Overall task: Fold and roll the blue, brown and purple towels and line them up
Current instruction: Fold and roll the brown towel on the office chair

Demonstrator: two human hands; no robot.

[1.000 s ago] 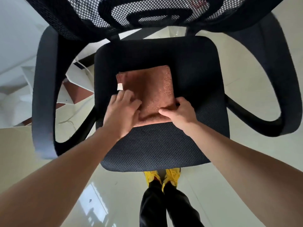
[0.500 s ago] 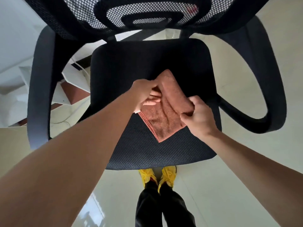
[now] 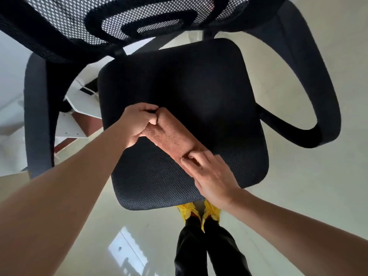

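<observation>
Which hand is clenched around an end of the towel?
The left hand, fisted around the brown towel's far end; the right hand lies flatter.

Right hand (image 3: 209,172) covers the brown towel (image 3: 171,136) end (near one).

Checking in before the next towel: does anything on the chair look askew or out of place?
Only the brown towel: it lies diagonally across the chair seat, held at its ends by the left hand and right hand. No blue or purple towel is in view. Nothing looks damaged.
</observation>
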